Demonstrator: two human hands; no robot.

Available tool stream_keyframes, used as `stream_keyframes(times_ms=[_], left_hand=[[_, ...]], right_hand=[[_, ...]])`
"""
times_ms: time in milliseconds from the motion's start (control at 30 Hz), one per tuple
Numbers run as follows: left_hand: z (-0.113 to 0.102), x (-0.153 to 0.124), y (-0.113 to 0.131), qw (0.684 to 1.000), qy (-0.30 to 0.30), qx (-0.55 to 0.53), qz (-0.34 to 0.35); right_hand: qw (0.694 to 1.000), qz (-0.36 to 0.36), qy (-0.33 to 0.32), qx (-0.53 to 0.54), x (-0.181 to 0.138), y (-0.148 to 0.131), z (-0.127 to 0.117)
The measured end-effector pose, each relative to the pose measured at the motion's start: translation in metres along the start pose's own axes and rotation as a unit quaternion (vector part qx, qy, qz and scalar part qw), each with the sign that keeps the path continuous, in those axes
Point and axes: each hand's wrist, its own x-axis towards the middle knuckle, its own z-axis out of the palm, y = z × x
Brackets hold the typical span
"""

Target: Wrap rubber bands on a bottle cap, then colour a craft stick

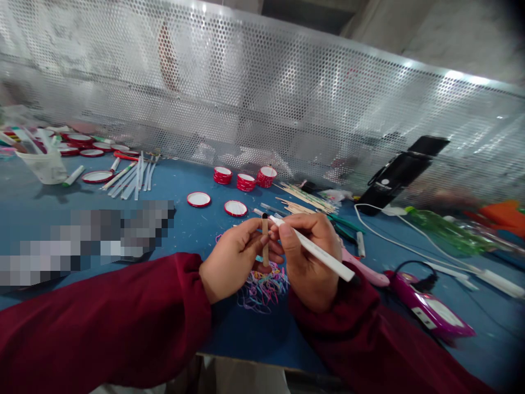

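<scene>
My left hand pinches a short wooden stick and holds it upright above the blue table. The stick's top end is dark. My right hand is closed round a white pen-like marker, whose tip rests against the top of the stick. Both hands meet just above a heap of thin coloured rubber bands. Dark red sleeves cover both forearms.
Red-rimmed lids and stacks of them lie behind the hands, with wooden sticks, white tubes and a plastic cup. A pink tool, white cable, green bottle and black device sit right. A perforated metal screen closes the back.
</scene>
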Motion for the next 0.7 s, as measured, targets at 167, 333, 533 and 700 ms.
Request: stream_keyframes(times_ms=[167, 333, 533, 700], left_hand=[[-0.0007, 0.0001, -0.0013, 1.0, -0.003, 0.004, 0.004], [-0.0013, -0.0004, -0.0025, 1.0, -0.003, -0.002, 0.005], [0.0001, -0.0007, -0.0004, 1.0, 0.001, -0.012, -0.001], [0.0006, -0.0006, 0.0005, 1.0, 0.001, -0.012, -0.007]], right_hand=[[1.0, 0.002, -0.003, 0.001, -0.0004, 0.0008, -0.0003], [1.0, 0.004, -0.006, 0.003, 0.0005, 0.0009, 0.0004], [1.0, 0.016, -0.009, 0.01, -0.0012, 0.0014, -0.0005], [1.0, 0.008, -0.003, -0.004, -0.0001, -0.0004, 0.0004]])
